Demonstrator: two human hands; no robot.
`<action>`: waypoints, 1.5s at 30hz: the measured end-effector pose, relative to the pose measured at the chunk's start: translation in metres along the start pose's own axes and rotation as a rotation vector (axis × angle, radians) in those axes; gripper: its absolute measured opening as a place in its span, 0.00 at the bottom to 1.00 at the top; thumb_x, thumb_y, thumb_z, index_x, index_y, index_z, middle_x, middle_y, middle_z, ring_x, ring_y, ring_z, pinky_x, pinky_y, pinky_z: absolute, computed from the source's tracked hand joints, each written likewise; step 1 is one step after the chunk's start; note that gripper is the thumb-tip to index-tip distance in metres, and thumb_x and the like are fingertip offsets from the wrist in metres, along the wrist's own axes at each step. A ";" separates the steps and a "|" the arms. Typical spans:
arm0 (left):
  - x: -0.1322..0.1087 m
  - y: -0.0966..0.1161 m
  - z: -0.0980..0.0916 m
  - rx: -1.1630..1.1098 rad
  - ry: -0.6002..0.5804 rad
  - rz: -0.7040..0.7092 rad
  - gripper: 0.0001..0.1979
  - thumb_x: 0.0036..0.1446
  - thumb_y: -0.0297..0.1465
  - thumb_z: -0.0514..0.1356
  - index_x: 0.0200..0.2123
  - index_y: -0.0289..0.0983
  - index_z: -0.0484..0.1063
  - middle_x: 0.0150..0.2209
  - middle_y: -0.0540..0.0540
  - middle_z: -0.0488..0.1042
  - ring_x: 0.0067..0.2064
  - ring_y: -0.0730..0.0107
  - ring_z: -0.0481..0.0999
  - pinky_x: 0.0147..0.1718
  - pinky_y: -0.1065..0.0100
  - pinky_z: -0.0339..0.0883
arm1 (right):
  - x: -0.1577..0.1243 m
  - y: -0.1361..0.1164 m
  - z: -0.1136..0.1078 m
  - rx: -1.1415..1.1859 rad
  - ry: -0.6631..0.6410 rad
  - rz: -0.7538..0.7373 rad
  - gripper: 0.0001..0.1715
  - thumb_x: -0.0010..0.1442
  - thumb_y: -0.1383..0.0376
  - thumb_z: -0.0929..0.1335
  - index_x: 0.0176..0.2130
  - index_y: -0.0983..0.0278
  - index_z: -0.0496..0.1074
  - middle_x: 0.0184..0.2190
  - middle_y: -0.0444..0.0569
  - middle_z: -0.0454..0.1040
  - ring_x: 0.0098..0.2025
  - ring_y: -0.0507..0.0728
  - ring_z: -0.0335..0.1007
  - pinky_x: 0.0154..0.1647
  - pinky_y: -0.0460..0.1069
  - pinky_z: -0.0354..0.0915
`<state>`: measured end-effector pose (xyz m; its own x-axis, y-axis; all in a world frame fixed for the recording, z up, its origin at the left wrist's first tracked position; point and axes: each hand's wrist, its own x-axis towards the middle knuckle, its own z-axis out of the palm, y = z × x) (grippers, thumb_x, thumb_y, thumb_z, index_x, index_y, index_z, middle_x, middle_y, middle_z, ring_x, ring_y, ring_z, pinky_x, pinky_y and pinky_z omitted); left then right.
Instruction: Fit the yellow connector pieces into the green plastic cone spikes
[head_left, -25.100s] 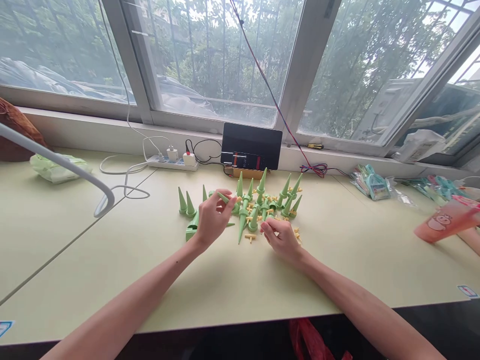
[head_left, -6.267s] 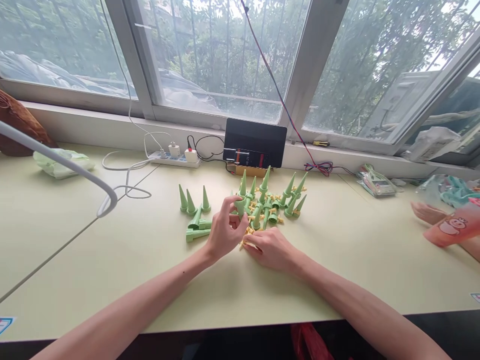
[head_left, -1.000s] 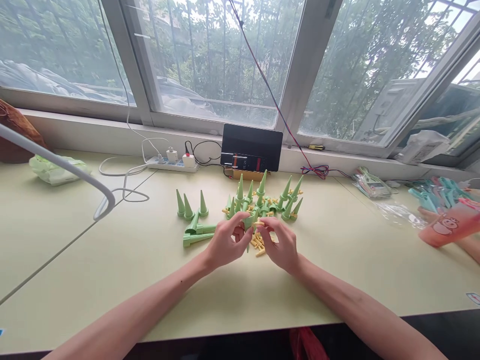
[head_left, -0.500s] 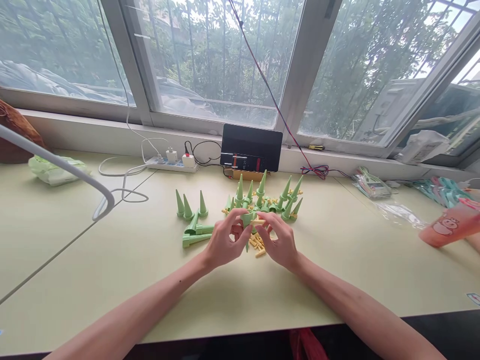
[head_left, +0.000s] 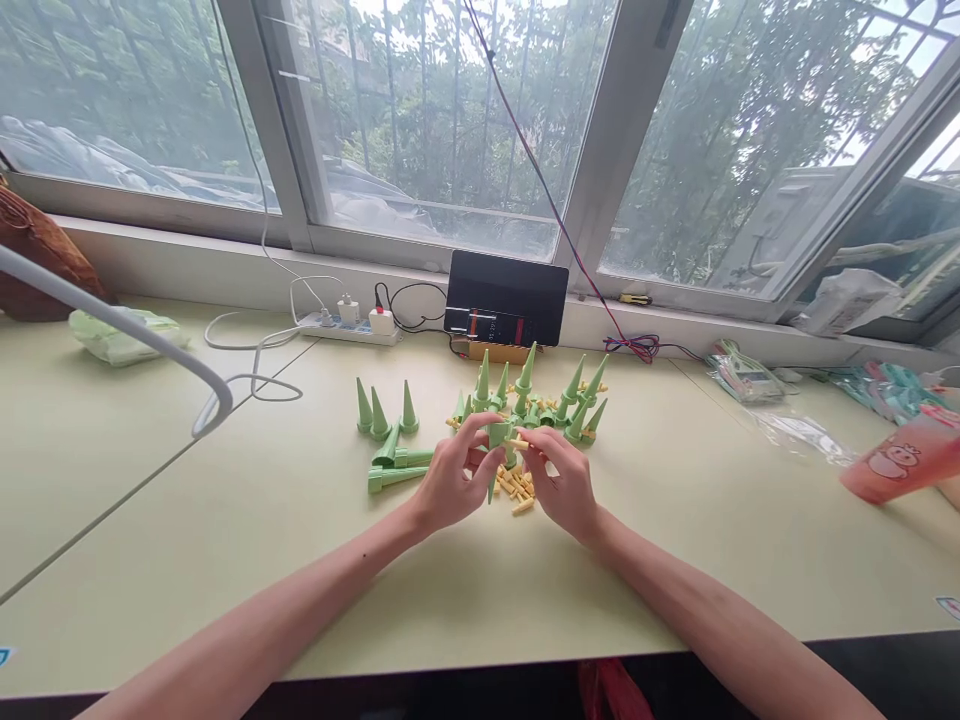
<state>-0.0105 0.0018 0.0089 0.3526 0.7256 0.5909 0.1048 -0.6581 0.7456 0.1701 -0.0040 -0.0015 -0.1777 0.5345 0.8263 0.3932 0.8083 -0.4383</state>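
My left hand (head_left: 454, 478) is closed around a green cone (head_left: 498, 434), which points tip down with its wide end up. Between the fingertips of my right hand (head_left: 561, 478) is a small yellow peg (head_left: 517, 443), close beside the cone's wide end. Below the hands lies a pile of yellow pegs (head_left: 516, 484). Behind them stand several green cones (head_left: 527, 375) with yellow pegs among them. To the left, three upright cones (head_left: 378, 415) stand near some cones lying on their sides (head_left: 394, 478).
A tablet (head_left: 506, 298) leans at the windowsill behind the cones. A power strip (head_left: 349, 328) with white cables sits at the back left. At the right are plastic bags (head_left: 746, 372) and a red cup (head_left: 892, 458). A grey curved bar (head_left: 120, 318) crosses the left side.
The cone in my left hand has tilted slightly, and the yellow peg in my right hand now sits a little apart from it. The whole view has shifted slightly.
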 end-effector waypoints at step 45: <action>-0.002 0.006 0.001 0.003 -0.019 0.028 0.18 0.62 0.32 0.60 0.51 0.40 0.56 0.27 0.54 0.69 0.23 0.76 0.72 0.22 0.76 0.67 | -0.003 -0.015 0.005 0.095 -0.033 0.101 0.05 0.66 0.62 0.67 0.39 0.62 0.69 0.28 0.44 0.72 0.24 0.51 0.68 0.25 0.46 0.68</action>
<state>-0.0098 -0.0040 0.0118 0.3734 0.7032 0.6051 0.0971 -0.6783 0.7283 0.1597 -0.0164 0.0011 -0.1720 0.6211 0.7646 0.3234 0.7688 -0.5517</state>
